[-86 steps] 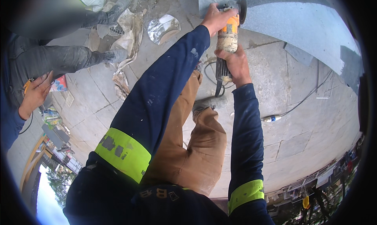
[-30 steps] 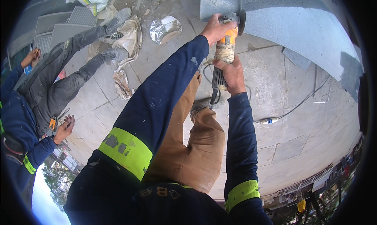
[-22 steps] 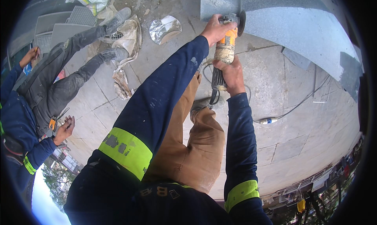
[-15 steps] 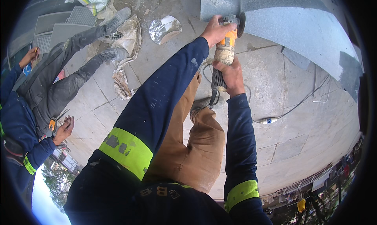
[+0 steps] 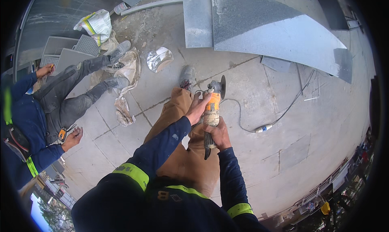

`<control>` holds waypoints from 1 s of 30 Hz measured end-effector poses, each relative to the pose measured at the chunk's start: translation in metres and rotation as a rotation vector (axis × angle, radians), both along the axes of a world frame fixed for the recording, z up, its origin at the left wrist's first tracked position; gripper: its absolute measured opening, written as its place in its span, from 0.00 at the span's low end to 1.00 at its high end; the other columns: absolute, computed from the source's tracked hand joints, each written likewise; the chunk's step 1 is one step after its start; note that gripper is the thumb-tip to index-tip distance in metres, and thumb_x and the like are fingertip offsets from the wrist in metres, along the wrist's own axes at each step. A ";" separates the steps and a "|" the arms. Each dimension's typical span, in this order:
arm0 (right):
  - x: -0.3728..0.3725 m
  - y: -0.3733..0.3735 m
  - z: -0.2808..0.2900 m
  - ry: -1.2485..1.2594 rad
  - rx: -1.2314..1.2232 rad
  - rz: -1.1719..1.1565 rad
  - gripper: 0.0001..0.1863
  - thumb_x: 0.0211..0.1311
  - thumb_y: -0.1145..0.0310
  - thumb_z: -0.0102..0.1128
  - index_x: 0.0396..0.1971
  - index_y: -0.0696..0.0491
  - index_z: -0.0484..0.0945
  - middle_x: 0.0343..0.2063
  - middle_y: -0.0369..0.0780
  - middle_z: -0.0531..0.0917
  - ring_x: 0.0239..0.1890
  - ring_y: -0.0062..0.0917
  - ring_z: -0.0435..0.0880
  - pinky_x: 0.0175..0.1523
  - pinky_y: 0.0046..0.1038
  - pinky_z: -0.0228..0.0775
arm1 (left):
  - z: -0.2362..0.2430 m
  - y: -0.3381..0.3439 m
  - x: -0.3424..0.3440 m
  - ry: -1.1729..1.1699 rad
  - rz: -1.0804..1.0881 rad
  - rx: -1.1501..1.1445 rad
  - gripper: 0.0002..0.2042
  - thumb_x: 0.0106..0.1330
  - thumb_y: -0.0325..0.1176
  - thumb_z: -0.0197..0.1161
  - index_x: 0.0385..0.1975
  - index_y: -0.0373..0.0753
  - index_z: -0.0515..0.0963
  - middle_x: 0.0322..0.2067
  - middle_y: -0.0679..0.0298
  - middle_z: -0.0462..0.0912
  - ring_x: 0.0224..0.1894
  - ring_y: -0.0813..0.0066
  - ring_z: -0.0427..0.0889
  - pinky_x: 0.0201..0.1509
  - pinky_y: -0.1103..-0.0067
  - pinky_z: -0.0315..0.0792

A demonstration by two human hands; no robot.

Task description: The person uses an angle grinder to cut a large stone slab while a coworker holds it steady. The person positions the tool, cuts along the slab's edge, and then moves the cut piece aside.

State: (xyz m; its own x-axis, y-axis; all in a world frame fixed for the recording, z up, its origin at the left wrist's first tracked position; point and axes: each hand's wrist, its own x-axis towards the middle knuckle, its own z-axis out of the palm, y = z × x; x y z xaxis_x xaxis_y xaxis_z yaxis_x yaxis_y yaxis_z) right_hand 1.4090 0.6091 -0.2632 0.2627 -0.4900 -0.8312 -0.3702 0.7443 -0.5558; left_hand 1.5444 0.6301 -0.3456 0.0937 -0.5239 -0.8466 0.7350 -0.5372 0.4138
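Both my hands hold an orange and black angle grinder (image 5: 212,114) in front of my legs. My left hand (image 5: 197,108) grips its front part near the head, and my right hand (image 5: 219,134) wraps round the rear handle. The dark cutting disc (image 5: 223,86) stands at the far end of the tool, apart from the metal. Beyond it, large grey sheet metal pieces (image 5: 259,25) lie on the floor. A cable (image 5: 240,114) runs to the right of the grinder to a white and blue plug connector (image 5: 264,128).
On the left sits another person in dark trousers (image 5: 81,98), with a tape measure (image 5: 62,134) by one hand. A round shiny metal disc (image 5: 159,59), a white sack (image 5: 97,25) and crumpled cloth (image 5: 130,70) lie on the tiled floor. Grey panels (image 5: 67,62) lean behind that person.
I have drawn the grinder back toward my body, away from the sheet metal. Its disc was at the sheet's edge before. My view has shifted, showing more of the far floor.
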 end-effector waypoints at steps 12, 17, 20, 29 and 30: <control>-0.092 0.015 0.228 -0.254 -0.291 -0.257 0.30 0.47 0.75 0.64 0.54 0.61 0.68 0.38 0.41 0.81 0.32 0.26 0.83 0.38 0.27 0.78 | 0.296 0.025 -0.071 0.052 -0.269 -0.535 0.26 0.72 0.41 0.60 0.64 0.32 0.65 0.56 0.60 0.75 0.57 0.74 0.74 0.60 0.73 0.69; -0.117 0.019 0.283 -0.289 -0.505 -0.245 0.29 0.47 0.75 0.64 0.53 0.60 0.69 0.36 0.41 0.81 0.31 0.26 0.83 0.37 0.28 0.79 | 0.355 0.021 -0.101 0.121 -0.253 -0.630 0.27 0.71 0.44 0.60 0.62 0.32 0.66 0.53 0.60 0.76 0.55 0.73 0.76 0.59 0.74 0.71; -0.126 0.029 0.302 -0.251 -0.545 -0.273 0.29 0.47 0.73 0.65 0.52 0.61 0.69 0.37 0.41 0.81 0.34 0.25 0.83 0.40 0.27 0.78 | 0.365 -0.005 -0.128 0.091 -0.272 -0.680 0.27 0.71 0.49 0.59 0.58 0.32 0.68 0.48 0.61 0.78 0.49 0.74 0.79 0.55 0.76 0.75; -0.145 0.052 0.302 0.119 -0.871 -0.144 0.31 0.42 0.67 0.71 0.47 0.61 0.69 0.33 0.48 0.84 0.35 0.36 0.86 0.40 0.33 0.77 | 0.364 -0.001 -0.157 0.080 -0.320 -0.600 0.31 0.67 0.60 0.58 0.50 0.33 0.71 0.39 0.64 0.79 0.38 0.78 0.82 0.44 0.78 0.79; -0.144 0.055 0.302 0.188 -0.916 -0.101 0.31 0.42 0.65 0.72 0.46 0.61 0.69 0.33 0.49 0.84 0.34 0.38 0.86 0.40 0.34 0.77 | 0.360 0.001 -0.156 0.106 -0.322 -0.594 0.32 0.66 0.62 0.58 0.50 0.34 0.71 0.39 0.64 0.79 0.38 0.78 0.82 0.44 0.78 0.79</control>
State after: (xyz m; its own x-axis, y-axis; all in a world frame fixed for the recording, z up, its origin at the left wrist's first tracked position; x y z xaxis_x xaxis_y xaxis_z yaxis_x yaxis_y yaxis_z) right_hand 1.2646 0.6638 0.0385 0.0837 -0.9873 -0.1349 -0.4711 0.0801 -0.8784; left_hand 1.3880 0.6316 0.0145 -0.2118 -0.8905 -0.4026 0.6293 -0.4395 0.6410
